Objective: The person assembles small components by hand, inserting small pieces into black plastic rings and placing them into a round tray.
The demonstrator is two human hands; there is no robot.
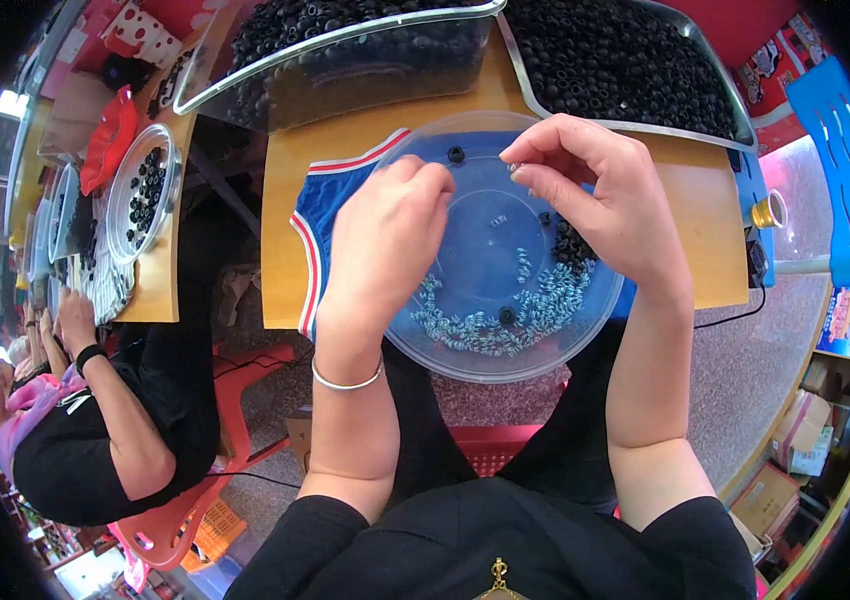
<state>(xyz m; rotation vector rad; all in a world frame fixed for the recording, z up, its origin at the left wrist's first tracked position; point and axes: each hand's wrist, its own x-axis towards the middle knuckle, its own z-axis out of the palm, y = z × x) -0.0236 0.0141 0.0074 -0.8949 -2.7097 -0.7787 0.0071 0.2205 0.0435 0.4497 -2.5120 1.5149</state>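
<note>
A round clear plastic lid-like tray (485, 372) lies before me, partly over blue cloth with striped edging (310, 225). Many small silvery coil springs (490, 332) are spread along its near side. Small black ring-shaped parts (573, 245) are heaped at its right, and a single black part (456, 154) sits near the far rim. Above the tray, my right hand (610, 190) pinches a tiny silvery piece that looks like a spring between thumb and forefinger. My left hand (385, 245) is closed over the tray's left side; its curled fingers hide whatever they hold.
Behind the tray stand a clear bin (345, 80) and a metal tray (745, 130), both full of black parts. A blue slatted plastic piece (840, 170) is at right. At left, a co-worker (95, 430) sits by another table with a round tray (123, 225).
</note>
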